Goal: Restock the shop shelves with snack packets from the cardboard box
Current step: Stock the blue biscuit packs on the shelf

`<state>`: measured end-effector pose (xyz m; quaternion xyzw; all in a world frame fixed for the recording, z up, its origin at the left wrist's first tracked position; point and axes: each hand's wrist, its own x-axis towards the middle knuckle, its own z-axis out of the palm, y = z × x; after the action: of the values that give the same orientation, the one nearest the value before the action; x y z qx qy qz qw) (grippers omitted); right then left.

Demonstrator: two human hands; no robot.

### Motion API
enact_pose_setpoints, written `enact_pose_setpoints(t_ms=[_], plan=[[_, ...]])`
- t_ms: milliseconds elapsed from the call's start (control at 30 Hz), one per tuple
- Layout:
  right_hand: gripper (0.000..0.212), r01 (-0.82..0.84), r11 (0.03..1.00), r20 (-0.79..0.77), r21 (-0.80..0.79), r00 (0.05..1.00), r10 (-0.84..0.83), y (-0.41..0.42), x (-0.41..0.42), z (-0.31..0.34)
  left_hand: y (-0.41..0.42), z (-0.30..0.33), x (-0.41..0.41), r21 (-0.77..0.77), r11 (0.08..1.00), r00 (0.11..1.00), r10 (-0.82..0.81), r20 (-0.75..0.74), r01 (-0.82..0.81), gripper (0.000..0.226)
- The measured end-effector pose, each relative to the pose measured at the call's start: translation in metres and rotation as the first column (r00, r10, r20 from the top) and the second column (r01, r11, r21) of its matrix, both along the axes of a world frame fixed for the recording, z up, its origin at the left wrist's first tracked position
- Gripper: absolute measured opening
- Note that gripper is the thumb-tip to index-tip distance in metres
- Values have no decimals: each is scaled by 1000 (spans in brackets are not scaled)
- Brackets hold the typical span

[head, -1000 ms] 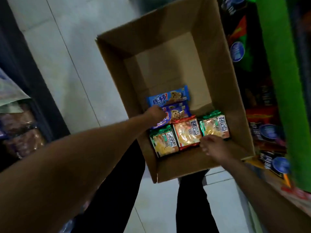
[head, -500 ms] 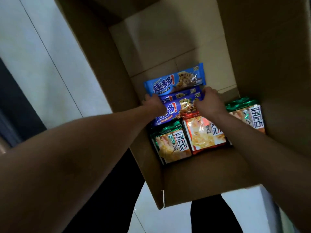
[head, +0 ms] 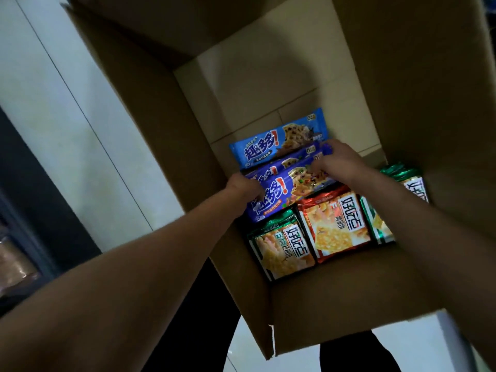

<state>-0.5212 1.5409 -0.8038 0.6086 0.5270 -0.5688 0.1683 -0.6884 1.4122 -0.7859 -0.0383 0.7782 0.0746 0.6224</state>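
- Left hand (head: 245,187): my grip here sits on the left end of the dark blue cookie packet (head: 284,193), thumb on the printed face, other fingers hidden behind the edge. Looks like a pinch; how tight, I cannot tell.
- The dark blue cookie packet lies inside the cardboard box (head: 335,296), near its middle, long axis running left to right and tilted up toward the right. It spans the gap between my two hands, one at each end, so neither hand is clearly nearer to it.
- A second dark blue packet (head: 290,162) shows just behind it, and a light blue cookie packet (head: 279,140) lies behind that, toward the far wall, on the same long axis.
- Nearer me, touching the held packet's lower edge: a green cracker packet (head: 281,251), a red cracker packet (head: 335,224), then another green cracker packet (head: 381,226) partly under my right forearm.
- Right hand (head: 339,163): grip curled round the right end of the blue packets, fingers over the top edge, thumb on the front. Whether it takes one packet or two, I cannot tell.
- Judgement: with a hold on both ends, the lift should go straight up along the short axis, keeping the packet level so it clears the cracker row and the box wall on the left.
- Shelf at far left edge, dim; contents unreadable.
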Motion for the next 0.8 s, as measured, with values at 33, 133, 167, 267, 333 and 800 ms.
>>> enact_pose_setpoints(t_ms=[33,133,167,267,333,800], plan=[[30,31,1000,-30,3,999,-31,3,0,9,-1,6,-2,-14,999,999,29,-15,-29,58],[36,95,996,-102,0,990,-94,18,1,25,2,16,-16,66,988,990,143,-2,-143,51],[35,116,993,-121,11,986,-114,23,1,26,8,19,-22,107,976,981,194,-12,-192,52],[29,196,980,-156,29,969,-190,36,-6,15,30,7,-39,176,947,959,279,-43,-267,61],[35,217,976,-150,33,966,-210,39,-12,0,38,-4,-42,146,921,930,367,-15,-362,63],[47,357,894,-159,-272,899,-407,28,5,0,21,-3,-33,203,756,781,582,225,-622,53]])
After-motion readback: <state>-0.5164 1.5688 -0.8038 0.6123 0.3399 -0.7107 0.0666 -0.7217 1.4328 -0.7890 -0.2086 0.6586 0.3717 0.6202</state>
